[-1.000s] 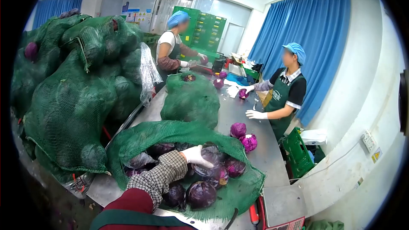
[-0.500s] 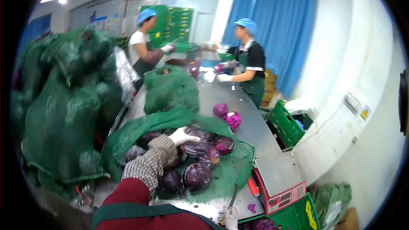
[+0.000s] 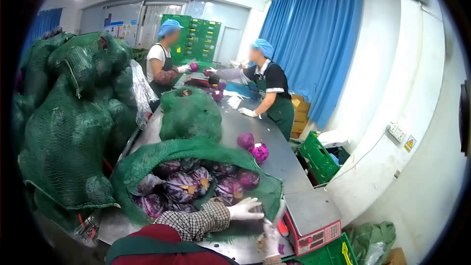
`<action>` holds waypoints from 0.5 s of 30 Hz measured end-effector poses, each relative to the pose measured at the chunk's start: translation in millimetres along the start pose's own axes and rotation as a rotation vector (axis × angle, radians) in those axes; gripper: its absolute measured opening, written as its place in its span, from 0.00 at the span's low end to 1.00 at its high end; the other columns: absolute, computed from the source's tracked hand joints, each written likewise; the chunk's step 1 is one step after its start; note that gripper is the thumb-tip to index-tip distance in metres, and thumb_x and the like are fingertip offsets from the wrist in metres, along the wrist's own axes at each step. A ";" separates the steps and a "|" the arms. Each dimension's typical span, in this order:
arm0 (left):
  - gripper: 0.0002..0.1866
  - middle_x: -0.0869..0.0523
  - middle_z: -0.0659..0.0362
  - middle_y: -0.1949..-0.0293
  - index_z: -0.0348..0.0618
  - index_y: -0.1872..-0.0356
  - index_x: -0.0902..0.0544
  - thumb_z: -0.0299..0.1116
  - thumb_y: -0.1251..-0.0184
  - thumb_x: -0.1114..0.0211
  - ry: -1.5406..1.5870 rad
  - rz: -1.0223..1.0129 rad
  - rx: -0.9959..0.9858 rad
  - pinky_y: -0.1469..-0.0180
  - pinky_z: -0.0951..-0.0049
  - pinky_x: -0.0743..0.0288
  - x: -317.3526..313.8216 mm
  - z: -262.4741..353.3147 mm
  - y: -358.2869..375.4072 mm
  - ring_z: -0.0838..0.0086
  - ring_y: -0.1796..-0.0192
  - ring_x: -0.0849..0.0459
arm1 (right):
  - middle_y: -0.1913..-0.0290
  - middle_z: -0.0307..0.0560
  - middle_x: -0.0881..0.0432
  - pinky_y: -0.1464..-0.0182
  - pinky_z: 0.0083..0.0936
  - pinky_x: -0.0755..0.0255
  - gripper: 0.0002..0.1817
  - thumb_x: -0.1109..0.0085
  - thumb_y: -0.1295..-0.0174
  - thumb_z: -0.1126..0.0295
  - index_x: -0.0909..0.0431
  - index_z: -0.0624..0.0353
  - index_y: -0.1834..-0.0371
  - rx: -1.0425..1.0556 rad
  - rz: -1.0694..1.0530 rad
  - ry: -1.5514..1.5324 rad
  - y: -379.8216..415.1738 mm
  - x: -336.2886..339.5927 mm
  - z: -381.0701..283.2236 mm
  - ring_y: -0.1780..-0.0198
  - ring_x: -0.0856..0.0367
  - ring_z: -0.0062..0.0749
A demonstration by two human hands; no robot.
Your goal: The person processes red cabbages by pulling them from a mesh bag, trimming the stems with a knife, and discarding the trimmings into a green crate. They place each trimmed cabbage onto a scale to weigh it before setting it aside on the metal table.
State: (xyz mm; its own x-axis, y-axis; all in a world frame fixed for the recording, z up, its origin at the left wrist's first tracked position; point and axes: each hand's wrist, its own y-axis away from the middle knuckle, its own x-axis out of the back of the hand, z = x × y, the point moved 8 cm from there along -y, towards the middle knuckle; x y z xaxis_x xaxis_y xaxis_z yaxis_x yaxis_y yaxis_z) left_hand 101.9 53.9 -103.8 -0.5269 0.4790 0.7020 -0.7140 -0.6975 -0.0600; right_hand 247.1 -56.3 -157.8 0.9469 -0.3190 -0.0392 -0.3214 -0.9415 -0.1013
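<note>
My left hand (image 3: 245, 210), in a white glove and checked sleeve, is closed over a dark red cabbage (image 3: 248, 226), mostly hidden under the palm and blurred. Just right of it, my gloved right hand (image 3: 270, 240) grips a knife (image 3: 280, 211) with its blade pointing up, close to the left fingertips. Behind both hands, an open green mesh sack (image 3: 196, 146) lies on the metal table with several red cabbages (image 3: 180, 187) in its mouth.
Two peeled cabbages (image 3: 259, 152) sit beyond the sack, beside another full mesh sack (image 3: 189, 115). A red-sided scale (image 3: 314, 211) and a green crate (image 3: 338, 252) are at right. Stacked sacks (image 3: 68, 137) rise at left. Two co-workers (image 3: 274, 88) handle cabbages across the table.
My left hand has moved from the sack's middle toward me and right, now with a cabbage under it. My right hand and knife have risen toward it. The co-workers' arms have shifted.
</note>
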 end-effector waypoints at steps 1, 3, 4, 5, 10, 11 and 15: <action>0.48 0.42 0.41 0.27 0.41 0.31 0.33 0.70 0.43 0.41 -0.162 0.017 -0.019 0.26 0.53 0.49 -8.8 2.2 2.3 0.45 0.24 0.47 | 0.69 0.42 0.19 0.81 0.23 0.32 0.21 0.41 0.33 0.59 0.22 0.62 0.44 -0.094 0.006 0.004 5.5 -8.3 -0.1 0.83 0.26 0.24; 0.48 0.39 0.42 0.29 0.41 0.34 0.28 0.70 0.47 0.38 -0.294 0.018 -0.072 0.26 0.53 0.46 -9.0 16.8 8.5 0.45 0.26 0.45 | 0.64 0.44 0.18 0.78 0.23 0.30 0.20 0.42 0.33 0.61 0.22 0.62 0.44 0.263 0.025 0.552 15.4 -9.6 -16.6 0.76 0.22 0.25; 0.45 0.32 0.43 0.33 0.40 0.37 0.26 0.68 0.46 0.37 -0.283 0.038 -0.128 0.30 0.55 0.39 -5.4 27.6 13.4 0.45 0.30 0.37 | 0.60 0.44 0.18 0.76 0.23 0.29 0.19 0.43 0.32 0.62 0.22 0.62 0.44 0.101 0.040 0.460 20.4 -1.1 -3.0 0.70 0.21 0.25; 0.43 0.26 0.44 0.39 0.40 0.37 0.26 0.65 0.45 0.36 -0.288 -0.021 -0.174 0.34 0.57 0.35 0.8 47.1 21.4 0.48 0.35 0.31 | 0.56 0.45 0.18 0.74 0.22 0.27 0.18 0.44 0.31 0.63 0.22 0.62 0.44 -0.057 0.068 0.367 29.7 3.1 -0.9 0.64 0.19 0.25; 0.35 0.16 0.49 0.52 0.38 0.42 0.24 0.58 0.41 0.34 -0.147 -0.080 -0.231 0.50 0.64 0.22 19.2 96.9 42.1 0.57 0.52 0.17 | 0.55 0.43 0.21 0.70 0.22 0.29 0.15 0.47 0.29 0.68 0.23 0.58 0.42 -0.343 0.235 -0.222 89.3 10.1 -8.0 0.69 0.26 0.22; 0.35 0.16 0.48 0.51 0.39 0.43 0.23 0.59 0.41 0.35 -0.228 0.190 -0.361 0.47 0.63 0.23 27.9 89.5 31.7 0.58 0.50 0.17 | 0.56 0.42 0.20 0.73 0.22 0.28 0.16 0.47 0.29 0.66 0.24 0.59 0.42 -0.316 0.174 -0.316 88.1 12.3 15.0 0.73 0.23 0.24; 0.39 0.19 0.46 0.42 0.36 0.41 0.22 0.63 0.40 0.36 0.113 -0.695 0.101 0.39 0.65 0.29 -59.7 23.4 32.6 0.57 0.40 0.22 | 0.57 0.42 0.19 0.66 0.23 0.27 0.18 0.45 0.30 0.63 0.25 0.61 0.42 -0.125 0.048 -0.055 88.3 9.0 82.4 0.68 0.22 0.25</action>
State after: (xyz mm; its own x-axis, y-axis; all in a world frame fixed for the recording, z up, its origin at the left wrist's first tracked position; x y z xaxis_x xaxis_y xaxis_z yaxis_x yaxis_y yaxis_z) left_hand 120.9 -9.8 -131.2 -0.0134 0.8797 0.4753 -0.8587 -0.2537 0.4453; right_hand 226.9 -133.3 -249.0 0.9277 -0.3610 -0.0955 -0.3601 -0.9325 0.0266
